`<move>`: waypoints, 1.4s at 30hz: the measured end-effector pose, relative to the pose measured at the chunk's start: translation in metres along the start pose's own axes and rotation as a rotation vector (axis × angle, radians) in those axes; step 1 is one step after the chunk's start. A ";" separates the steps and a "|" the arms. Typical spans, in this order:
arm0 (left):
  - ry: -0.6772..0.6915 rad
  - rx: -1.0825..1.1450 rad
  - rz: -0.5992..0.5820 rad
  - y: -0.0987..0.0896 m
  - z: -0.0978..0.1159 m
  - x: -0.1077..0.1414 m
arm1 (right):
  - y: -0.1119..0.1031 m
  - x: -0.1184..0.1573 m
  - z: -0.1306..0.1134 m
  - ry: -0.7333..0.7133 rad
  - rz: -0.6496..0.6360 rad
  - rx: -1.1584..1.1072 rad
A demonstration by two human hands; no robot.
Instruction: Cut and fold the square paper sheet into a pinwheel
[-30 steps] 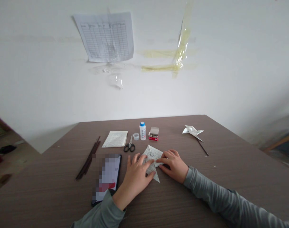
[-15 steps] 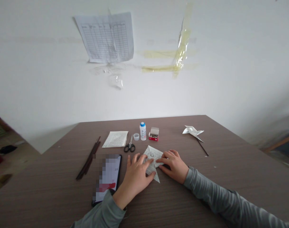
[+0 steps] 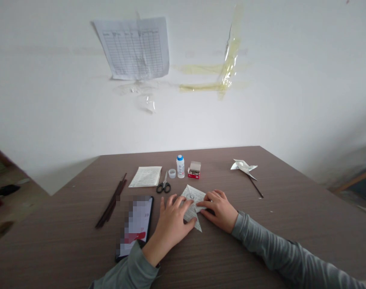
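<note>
A ruled paper chart (image 3: 133, 48) hangs on the white wall (image 3: 201, 120) above strips of yellowed adhesive tape (image 3: 229, 60). The brown wood-grain desk (image 3: 225, 160) stands against it, with a cluttered floor (image 3: 17, 204) at left.

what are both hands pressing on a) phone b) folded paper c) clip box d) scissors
b: the fingertips of the left hand and the right hand lie flat on the folded paper between them.
</note>
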State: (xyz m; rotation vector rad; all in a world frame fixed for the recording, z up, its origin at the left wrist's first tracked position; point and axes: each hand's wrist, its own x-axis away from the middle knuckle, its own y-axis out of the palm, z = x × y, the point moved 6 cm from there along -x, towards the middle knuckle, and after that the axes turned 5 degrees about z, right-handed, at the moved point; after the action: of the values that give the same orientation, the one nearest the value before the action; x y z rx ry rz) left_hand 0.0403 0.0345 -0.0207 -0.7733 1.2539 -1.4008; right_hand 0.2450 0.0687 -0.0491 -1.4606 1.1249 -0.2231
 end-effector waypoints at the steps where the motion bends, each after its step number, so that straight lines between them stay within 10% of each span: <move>1: 0.001 -0.010 -0.008 0.000 0.000 0.000 | 0.000 0.000 0.000 0.002 0.004 -0.001; 42: 0.004 0.002 0.033 0.003 0.005 -0.001 | -0.003 0.000 0.004 0.053 -0.028 -0.029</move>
State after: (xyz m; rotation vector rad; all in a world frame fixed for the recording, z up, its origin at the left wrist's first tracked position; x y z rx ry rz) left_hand 0.0459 0.0342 -0.0225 -0.7453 1.2626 -1.3772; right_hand 0.2492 0.0709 -0.0478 -1.5042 1.1554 -0.2674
